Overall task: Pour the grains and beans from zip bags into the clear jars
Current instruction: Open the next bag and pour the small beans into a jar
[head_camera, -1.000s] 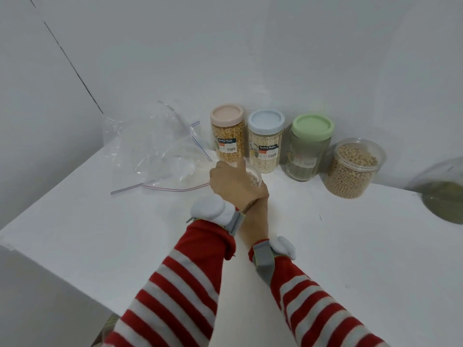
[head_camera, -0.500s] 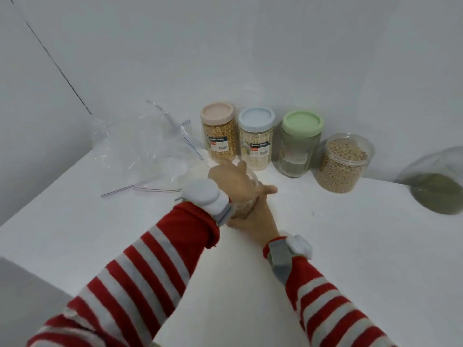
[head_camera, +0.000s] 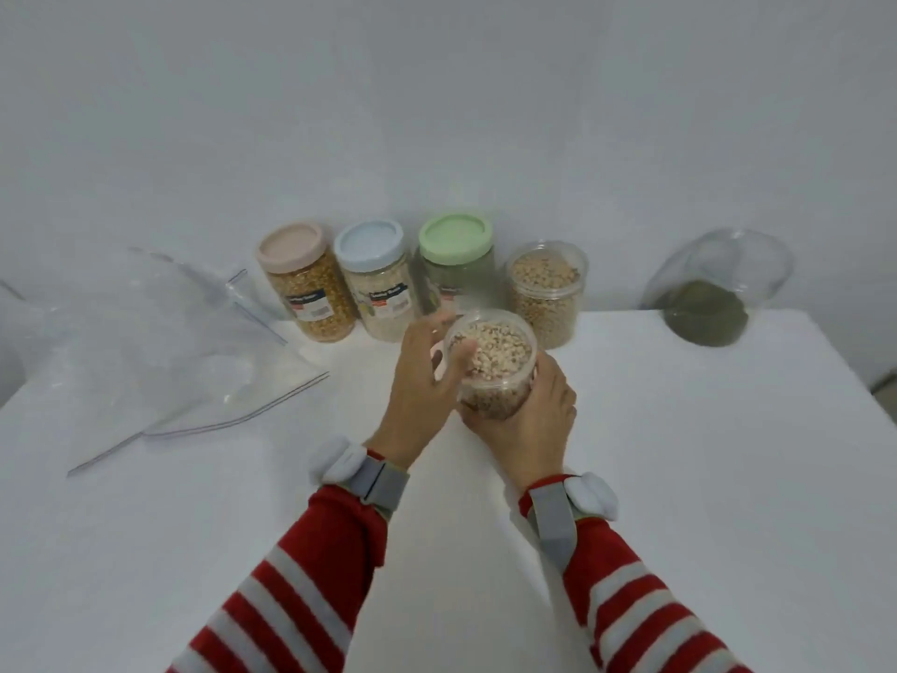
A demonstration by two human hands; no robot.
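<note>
The pour into this jar looked finished. The open jar [head_camera: 491, 364] was held in front of the green-lidded jar [head_camera: 455, 264], on the near side of it, and was packed with pale grain almost to the rim. It had no lid on. The right hand [head_camera: 526, 412] had its fingers wrapped round the jar's lower body. The left hand [head_camera: 417, 381] pinched the rim between thumb and fingers, though blur softened the detail. Whether the base touched the counter [head_camera: 704, 478] could not be told, as the right hand hid it.

The jar's long axis ran close to vertical and its mouth pointed up.

Left of the green-lidded jar stood a blue-lidded jar [head_camera: 376, 284] and a pink-lidded jar [head_camera: 303, 284], and farther left lay the empty zip bags [head_camera: 160, 342]. Just right of it stood an uncapped jar of beans [head_camera: 546, 296], and well right of it a clear bag [head_camera: 708, 303] of dark green contents.

The next move was probably to set the full jar into that row or to cap it. With grain so near the rim, either one called for keeping the mouth level.
</note>
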